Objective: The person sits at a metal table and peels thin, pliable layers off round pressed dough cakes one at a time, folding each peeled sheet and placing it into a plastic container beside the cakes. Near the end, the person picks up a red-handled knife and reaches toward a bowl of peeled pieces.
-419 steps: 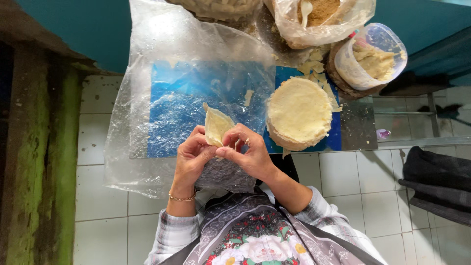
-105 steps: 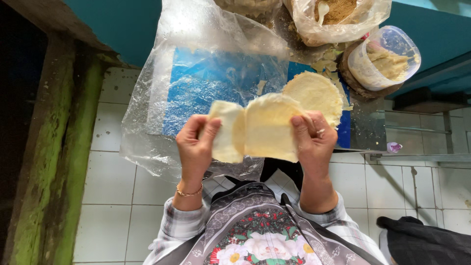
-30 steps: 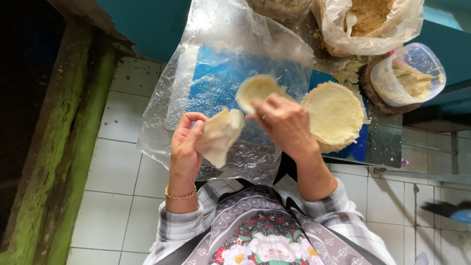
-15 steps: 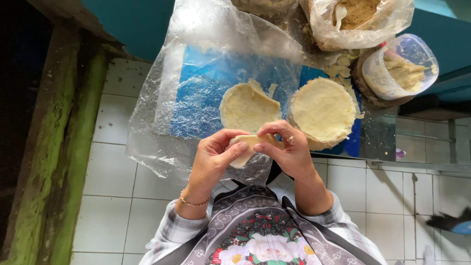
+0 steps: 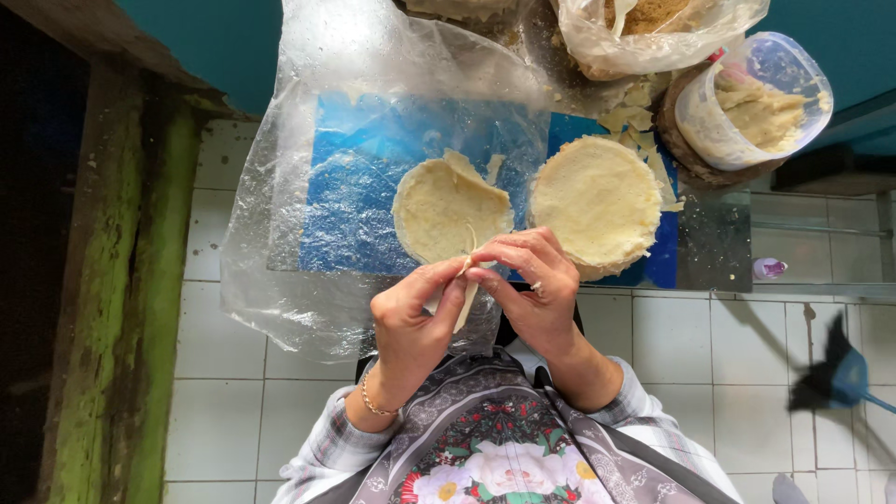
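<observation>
My left hand (image 5: 415, 322) and my right hand (image 5: 529, 289) meet in front of my chest and pinch one thin pale dough piece (image 5: 464, 303) between their fingertips, seen edge-on. Just beyond my fingers a round pale dough sheet (image 5: 448, 207) lies flat on a clear plastic sheet (image 5: 308, 280) over a blue board (image 5: 350, 201). To its right stands a stack of round dough sheets (image 5: 597, 201).
A clear plastic tub of pale filling (image 5: 751, 98) sits at the upper right, beside a plastic bag (image 5: 653, 33) with brownish contents. Dough scraps (image 5: 635, 112) lie behind the stack. A mossy wooden post (image 5: 121, 308) stands left. White floor tiles (image 5: 775, 373) lie below.
A round sheet that I held a second ago now lies flat on the plastic. My hands have come together nearer my chest, pinching the thinner dough piece.
</observation>
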